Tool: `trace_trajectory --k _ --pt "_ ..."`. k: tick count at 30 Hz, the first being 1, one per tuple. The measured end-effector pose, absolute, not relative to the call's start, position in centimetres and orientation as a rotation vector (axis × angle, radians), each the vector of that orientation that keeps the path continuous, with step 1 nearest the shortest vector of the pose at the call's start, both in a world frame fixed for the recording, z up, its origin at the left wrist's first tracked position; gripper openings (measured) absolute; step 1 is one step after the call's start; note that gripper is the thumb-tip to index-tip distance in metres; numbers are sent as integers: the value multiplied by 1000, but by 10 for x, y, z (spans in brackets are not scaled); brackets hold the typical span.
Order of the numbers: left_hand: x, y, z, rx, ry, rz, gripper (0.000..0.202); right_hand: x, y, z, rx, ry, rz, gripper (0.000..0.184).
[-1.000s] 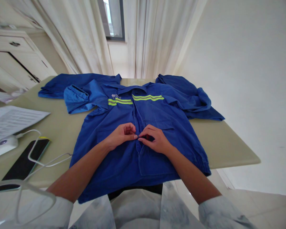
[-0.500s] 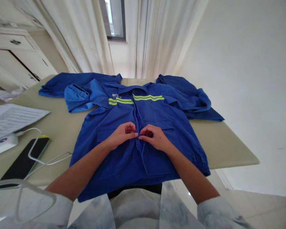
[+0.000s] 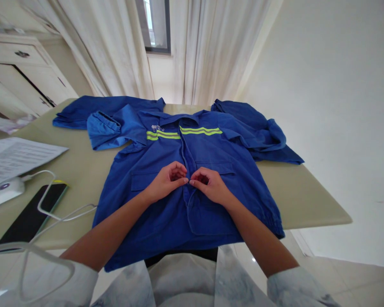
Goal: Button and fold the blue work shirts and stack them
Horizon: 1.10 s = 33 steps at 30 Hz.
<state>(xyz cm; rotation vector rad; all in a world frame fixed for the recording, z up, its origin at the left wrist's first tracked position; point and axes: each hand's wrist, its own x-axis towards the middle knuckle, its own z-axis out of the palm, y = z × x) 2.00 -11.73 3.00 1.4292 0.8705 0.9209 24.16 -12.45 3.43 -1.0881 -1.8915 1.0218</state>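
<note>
While lying flat on the beige table (image 3: 307, 192), the blue jacket (image 3: 166, 217) is pointing lengthwise, collar away from the person. The left hand (image 3: 164, 184) and right hand (image 3: 213, 186) are pinching its front edges, fingertips nearly meeting; curtains (image 3: 208, 51) are hanging behind.

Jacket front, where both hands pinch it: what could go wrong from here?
1. Left hand and right hand pinch the jacket front edges; a slip could leave them misaligned.
2. The hem hangs over the table edge, so a tug may drag the jacket off.
</note>
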Motion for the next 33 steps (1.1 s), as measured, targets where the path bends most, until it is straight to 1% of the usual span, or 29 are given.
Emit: trace_trajectory --k 5,12,17,22,28,30,33 --pt "14 -119 36 1629 831 887 37 242 -123 34 -1112 -1868 1055 9" --pt "18 -124 34 1883 965 863 34 238 -123 34 -1136 -1857 1109 11" --pt "15 -123 33 1856 952 847 41 236 -120 31 -1178 -1788 1233 15" --pt "12 -120 31 1777 871 856 37 237 -115 26 -1161 -1705 1369 19" --pt "13 -121 33 1704 895 889 35 239 -123 36 -1012 -1906 1111 12" --pt "13 -121 35 1661 876 884 36 240 -125 38 -1045 -1881 1105 18" --pt "11 -118 36 1558 805 825 36 242 -124 37 -1073 -1844 1135 36"
